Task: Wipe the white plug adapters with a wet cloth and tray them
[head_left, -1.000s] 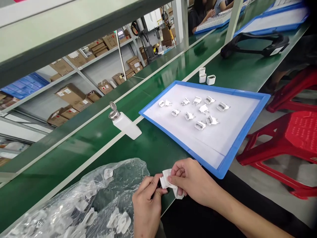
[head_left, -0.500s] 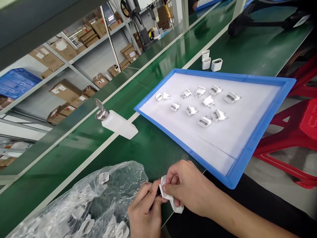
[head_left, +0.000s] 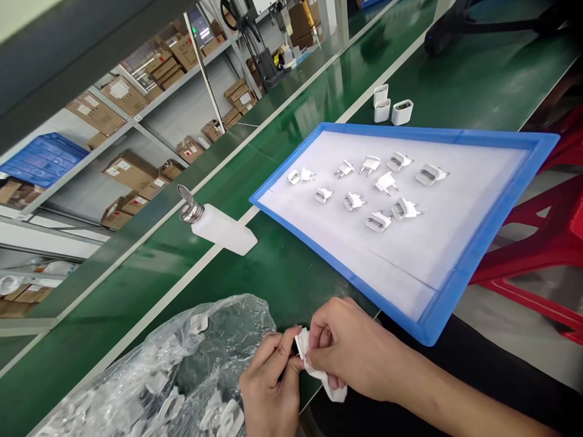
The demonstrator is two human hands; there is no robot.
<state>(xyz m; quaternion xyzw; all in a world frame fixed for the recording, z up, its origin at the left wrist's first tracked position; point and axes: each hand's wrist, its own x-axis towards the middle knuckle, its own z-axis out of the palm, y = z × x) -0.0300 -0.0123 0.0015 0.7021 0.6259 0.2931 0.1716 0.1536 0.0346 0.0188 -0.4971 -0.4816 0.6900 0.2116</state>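
My left hand [head_left: 270, 383] pinches a small white plug piece [head_left: 300, 343] by one side, its fingers partly covering it. Pressed against the same piece is a folded white cloth [head_left: 336, 389], which my right hand [head_left: 348, 347] grips between thumb and fingers; its loose end hangs below. Just left of my hands lies a clear plastic bag [head_left: 218, 331] with many white plug parts [head_left: 169, 405] in it. Beyond my right hand, several white two-pin plug pieces [head_left: 386, 183] lie spread out in a blue-rimmed tray [head_left: 494, 209].
A white bottle with a metal flip-top [head_left: 223, 229] stands on the green bench [head_left: 291, 261]. Three white housings [head_left: 402, 112] stand behind the tray. A red stool [head_left: 537, 243] is at the right. Shelves with cardboard boxes [head_left: 130, 170] line the far left.
The view has shifted slightly. My right hand and the cloth have moved a little to the right, and the cloth's loose end hangs lower. Both hands keep their hold.
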